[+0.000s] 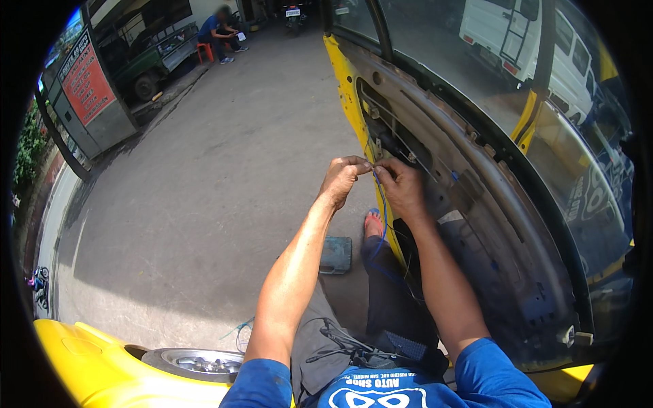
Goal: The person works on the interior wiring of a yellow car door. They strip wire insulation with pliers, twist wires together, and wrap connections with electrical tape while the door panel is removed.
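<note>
My left hand (341, 180) and my right hand (403, 190) meet fingertip to fingertip in front of the open car door (350, 88). Both pinch a thin blue wire (385, 214), which hangs down from the fingers toward my leg. The exact spot where the fingertips meet is too small to make out. The yellow-edged door has its inner metal (469, 197) bare, with openings and rods showing. Dark cables (347, 343) lie bunched across my lap.
A teal case (337, 255) rests on the concrete by my foot. At lower left is a yellow fender (88, 360) with a wheel (197, 360). Farther off, a person (216, 32) sits on a red stool near a dark green vehicle (146, 64). A red sign (87, 85) stands at left.
</note>
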`<state>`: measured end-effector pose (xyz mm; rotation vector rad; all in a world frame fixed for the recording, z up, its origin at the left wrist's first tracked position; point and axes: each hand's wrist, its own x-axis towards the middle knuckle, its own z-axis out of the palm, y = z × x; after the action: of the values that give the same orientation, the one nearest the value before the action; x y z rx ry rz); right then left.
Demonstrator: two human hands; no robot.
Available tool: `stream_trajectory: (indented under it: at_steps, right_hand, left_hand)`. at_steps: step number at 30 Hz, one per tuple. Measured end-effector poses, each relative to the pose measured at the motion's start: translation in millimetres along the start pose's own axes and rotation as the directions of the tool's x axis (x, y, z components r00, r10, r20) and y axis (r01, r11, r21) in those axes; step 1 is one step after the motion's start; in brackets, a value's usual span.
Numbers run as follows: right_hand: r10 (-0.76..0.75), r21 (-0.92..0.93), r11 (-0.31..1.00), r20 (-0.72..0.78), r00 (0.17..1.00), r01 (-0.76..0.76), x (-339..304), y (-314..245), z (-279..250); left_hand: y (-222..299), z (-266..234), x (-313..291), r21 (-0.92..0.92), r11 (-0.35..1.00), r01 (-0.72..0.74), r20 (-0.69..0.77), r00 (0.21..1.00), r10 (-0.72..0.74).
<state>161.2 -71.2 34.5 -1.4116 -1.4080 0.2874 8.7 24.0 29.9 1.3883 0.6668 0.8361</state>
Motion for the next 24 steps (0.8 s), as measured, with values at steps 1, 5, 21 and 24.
stream_trajectory:
  at_steps: [1, 5, 21, 24]
  right_hand:
    - [0.004, -0.044, 0.999, -0.017, 1.000, -0.005, 1, 2, 2]
    - [0.174, 0.217, 0.961, -0.004, 0.985, -0.169, 1, 8, 11]
    - [0.067, 0.272, 0.959, 0.072, 0.995, -0.084, -2, 5, 2]
    - [0.083, 0.332, 0.939, 0.032, 0.996, -0.089, 0, 8, 10]
  left_hand:
    - [-1, 0, 1, -0.017, 1.000, -0.008, 0.009, 1.000, 0.008]
    - [-3, 1, 3, -0.066, 0.998, -0.022, 0.017, 1.000, 0.024]
    - [1, 1, -2, 0.045, 0.999, -0.018, -0.072, 0.997, 0.022]
    - [2, 0, -2, 0.055, 0.998, -0.016, -0.054, 0.998, 0.019]
